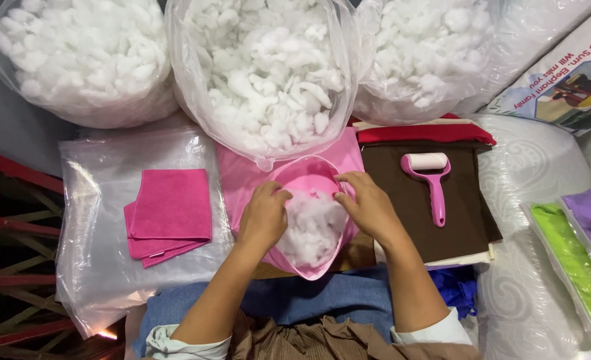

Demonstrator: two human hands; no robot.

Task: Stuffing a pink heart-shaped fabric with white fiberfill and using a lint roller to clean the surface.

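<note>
A pink fabric cover (305, 175) lies open in front of me, partly filled with white fluffy stuffing (312, 227). My left hand (263, 215) grips the cover's left edge, fingers curled over the rim. My right hand (365, 203) holds the cover's right edge, fingertips at the opening. Both hands spread the opening apart over my lap.
Three large clear bags of white stuffing (269, 73) stand at the back. Folded pink cloths (170, 212) lie on a plastic sheet at left. A pink lint roller (432, 180) rests on brown fabric (415, 213) at right. Green and purple bagged items (579, 253) sit far right.
</note>
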